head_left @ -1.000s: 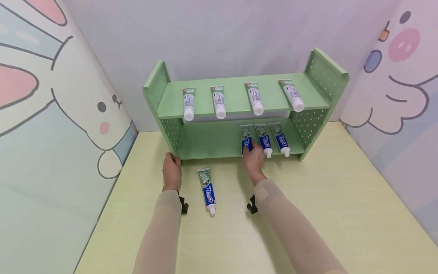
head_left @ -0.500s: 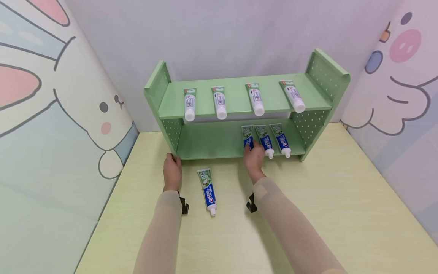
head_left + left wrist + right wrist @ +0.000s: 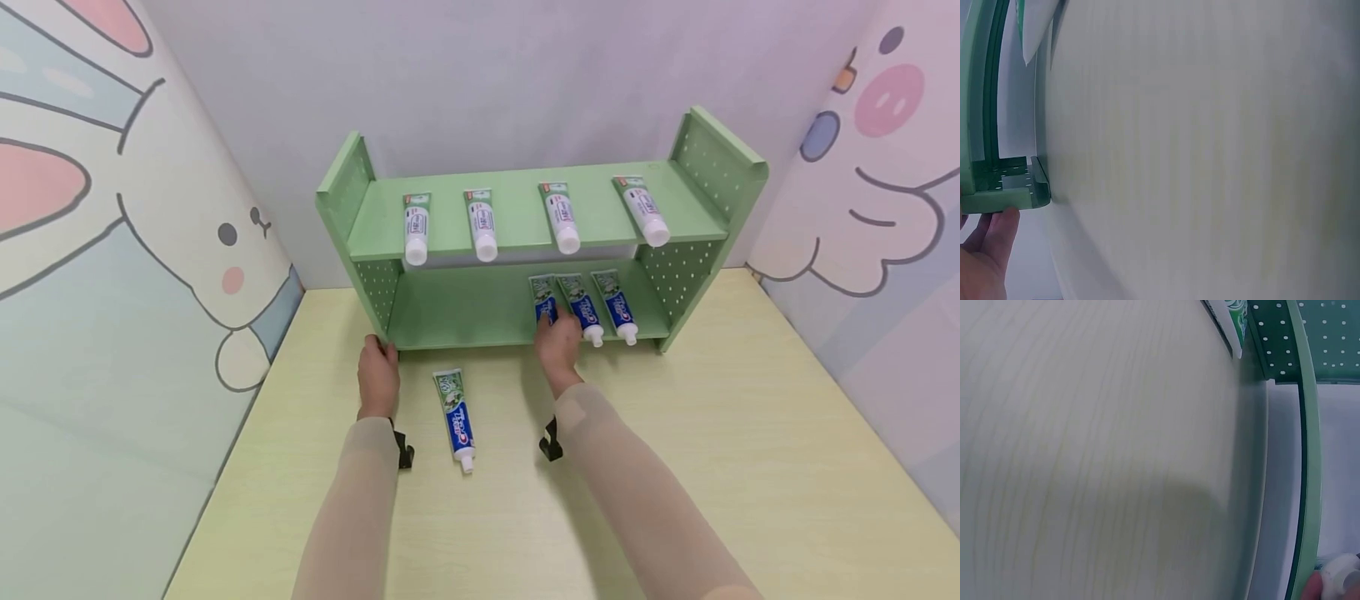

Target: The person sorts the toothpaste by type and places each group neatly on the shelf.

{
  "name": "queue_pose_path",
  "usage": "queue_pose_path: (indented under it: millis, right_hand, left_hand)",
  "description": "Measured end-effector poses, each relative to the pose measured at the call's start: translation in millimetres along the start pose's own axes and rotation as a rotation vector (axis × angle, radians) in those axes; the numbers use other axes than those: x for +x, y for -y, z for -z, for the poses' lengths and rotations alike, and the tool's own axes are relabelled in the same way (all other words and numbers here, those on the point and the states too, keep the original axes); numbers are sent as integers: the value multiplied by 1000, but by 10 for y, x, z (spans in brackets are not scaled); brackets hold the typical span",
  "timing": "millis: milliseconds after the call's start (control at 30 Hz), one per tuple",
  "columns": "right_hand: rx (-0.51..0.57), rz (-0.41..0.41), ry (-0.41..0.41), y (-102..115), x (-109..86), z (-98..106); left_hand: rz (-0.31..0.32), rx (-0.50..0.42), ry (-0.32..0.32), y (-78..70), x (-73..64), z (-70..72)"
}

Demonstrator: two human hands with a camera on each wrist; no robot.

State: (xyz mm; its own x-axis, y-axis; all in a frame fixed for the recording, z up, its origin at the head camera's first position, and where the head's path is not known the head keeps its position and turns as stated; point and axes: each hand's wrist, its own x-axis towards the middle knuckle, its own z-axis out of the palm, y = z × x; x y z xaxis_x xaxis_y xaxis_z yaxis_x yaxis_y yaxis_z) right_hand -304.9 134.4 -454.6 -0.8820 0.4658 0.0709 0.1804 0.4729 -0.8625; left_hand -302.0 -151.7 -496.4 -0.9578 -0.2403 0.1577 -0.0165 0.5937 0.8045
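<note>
My right hand (image 3: 557, 343) grips the cap end of a blue-and-green toothpaste tube (image 3: 545, 302) on the lower level of a green two-tier shelf (image 3: 457, 304). Its fingers cover that tube's lower part; the right wrist view shows a white cap (image 3: 1339, 575) beside a fingertip. Just right of it lie two matching tubes, a middle one (image 3: 581, 307) and a right one (image 3: 615, 304), caps toward me. My left hand (image 3: 377, 379) holds the shelf's lower left corner, its fingers against the side panel (image 3: 1004, 199) in the left wrist view. Another blue-and-green toothpaste tube (image 3: 456, 421) lies on the table between my arms.
Several white-and-green toothpaste tubes (image 3: 482, 223) lie spaced along the upper level, caps over its front edge. A pale wooden table (image 3: 750, 433) carries the shelf, which stands near the back wall (image 3: 525, 83). Cartoon-printed panels (image 3: 172, 217) flank the table.
My right hand has shifted slightly to the right with its tube, whose far end now meets the middle tube. The middle tube's cap has moved a little right. My left hand stays put.
</note>
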Motion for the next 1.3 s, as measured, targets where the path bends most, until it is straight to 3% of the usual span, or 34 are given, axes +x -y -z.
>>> queue_pose_path:
  millis: [767,1300]
  right_hand:
    - [36,54,-18,-4,-26,64]
    - [173,67,-19,-12,-34,213]
  left_hand:
    - [12,-6,0,26,17,-12]
    - [11,1,5,32,16,-28]
